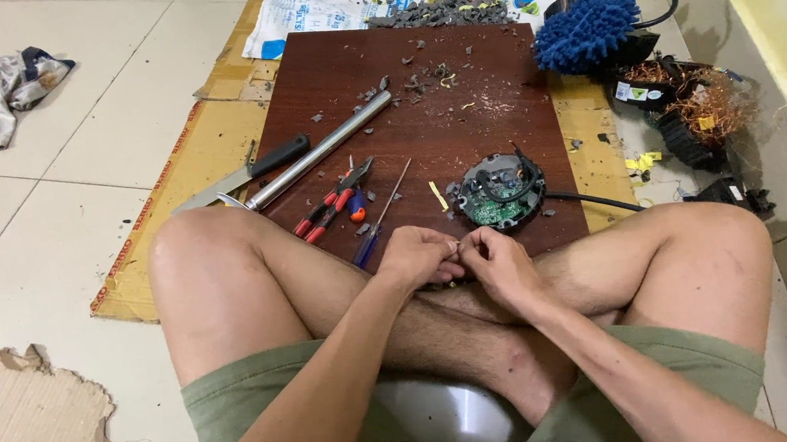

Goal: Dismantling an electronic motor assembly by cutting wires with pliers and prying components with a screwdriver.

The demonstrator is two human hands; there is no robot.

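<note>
Sitting cross-legged on the tile floor, dark wooden board (462, 142) in front of my shins. On it, left to right: a knife (244, 175) with a black handle hanging off the left edge, a long metal tube (319, 150) lying diagonally, red-handled pliers (335, 198), and a thin screwdriver (380, 214) with a blue handle just left of my left hand (419, 256). Grey plastic chips are scattered over the top half of the board, with a bigger pile (448, 7) on the printed sack behind it. A blue fuzzy mop head (586, 28) and a tangle of copper wire (699, 103) sit off to the right.

The round circuit board unit (502, 192) sits near the front edge of the board, just above my right hand (498, 262): black rim, green board inside, wires looped on top, and a black cable running right. Nothing blocks it.

Both hands meet over my shins, fingertips pressed together, pinching a tiny pale piece (453, 244) between them. It is too small to tell what it is.
</note>
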